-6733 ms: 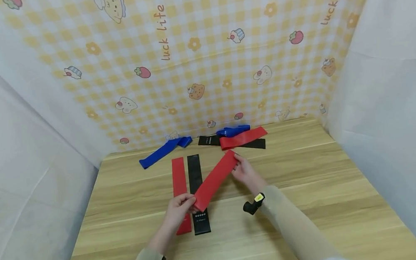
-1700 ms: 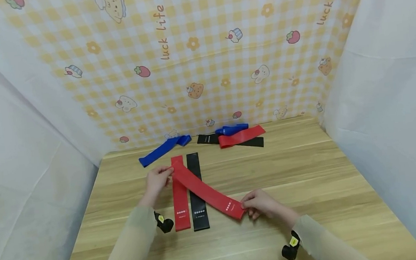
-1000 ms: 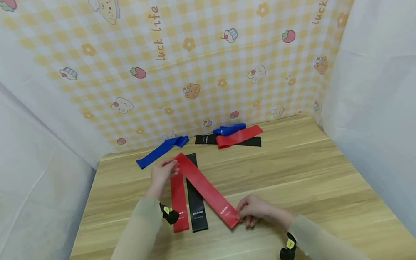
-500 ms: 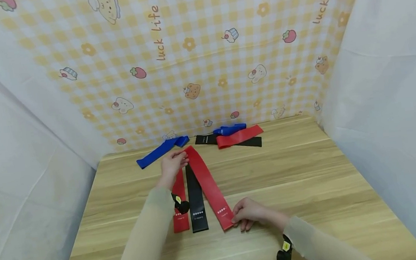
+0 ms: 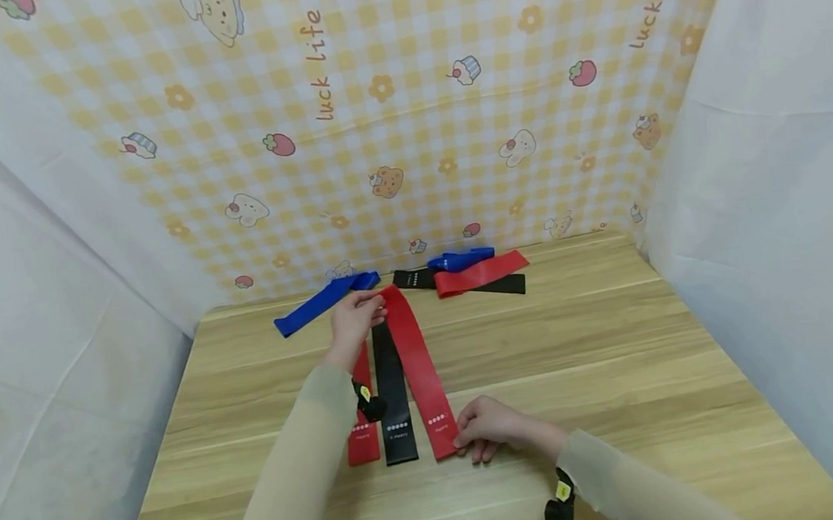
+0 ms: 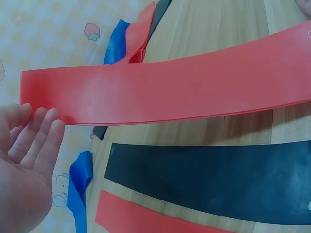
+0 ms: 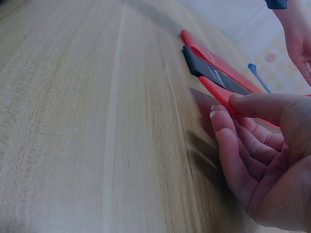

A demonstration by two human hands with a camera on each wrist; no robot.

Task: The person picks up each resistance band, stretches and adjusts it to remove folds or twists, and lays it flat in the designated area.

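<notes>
A red resistance band [image 5: 419, 368] is stretched flat between my two hands, its far end raised off the table. My left hand [image 5: 353, 320] pinches the far end by its edge, as the left wrist view [image 6: 29, 155] also shows. At the near end, close to the tabletop, my right hand [image 5: 493, 427] pinches the right edge between thumb and fingers. Just left of it lies a black resistance band [image 5: 394, 396], flat and nearly parallel. Beyond that lies another red band [image 5: 362, 445], partly hidden by my left hand and wrist.
Along the back of the wooden table [image 5: 586, 377] lie a folded blue band [image 5: 323, 304] and a pile with another blue band [image 5: 462, 260], a red band [image 5: 485, 272] and a black band [image 5: 505, 285]. A checked cloth [image 5: 404, 127] hangs behind.
The held red band was slanted across the other two; both hands have swung it closer to parallel with the black band, the left hand moving right and away, the right hand slightly left.
</notes>
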